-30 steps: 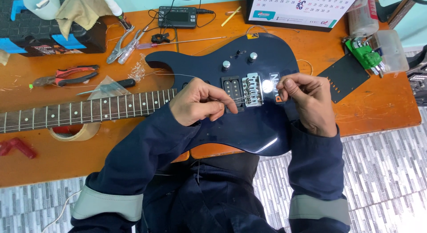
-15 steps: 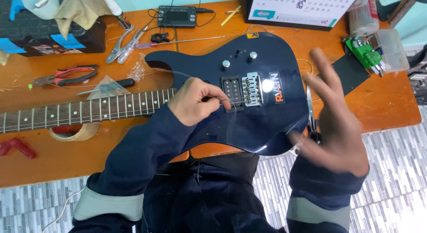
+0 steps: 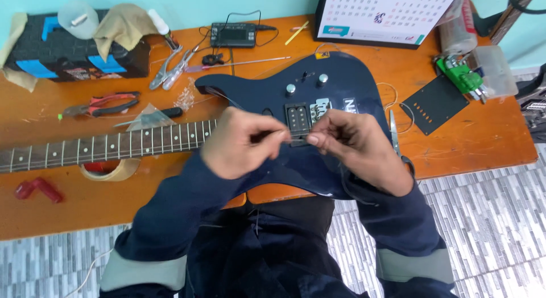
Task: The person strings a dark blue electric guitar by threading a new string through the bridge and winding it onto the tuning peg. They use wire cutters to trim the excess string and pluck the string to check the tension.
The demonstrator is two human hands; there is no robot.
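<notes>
A dark blue electric guitar (image 3: 335, 87) lies flat on the orange workbench (image 3: 74, 212), its neck (image 3: 102, 147) reaching to the left. My left hand (image 3: 242, 141) and my right hand (image 3: 355, 141) meet over the body, just in front of the black pickup (image 3: 297, 117). Both pinch a thin guitar string (image 3: 291, 137) stretched between their fingertips. The bridge is partly hidden behind my right hand. Two knobs (image 3: 307, 83) show above the pickup.
Red-handled pliers (image 3: 102, 103), metal cutters (image 3: 170, 67), a tuner (image 3: 234, 34), a black case with cloths (image 3: 68, 53), a tape roll (image 3: 108, 168) under the neck, a black cover plate (image 3: 435, 104), a green tool (image 3: 462, 76), a calendar (image 3: 387, 13) and scissors (image 3: 394, 133) lie around.
My right hand swung out to the right away from the bridge, then came back to the middle. Both hands now pinch the string together in front of the pickup.
</notes>
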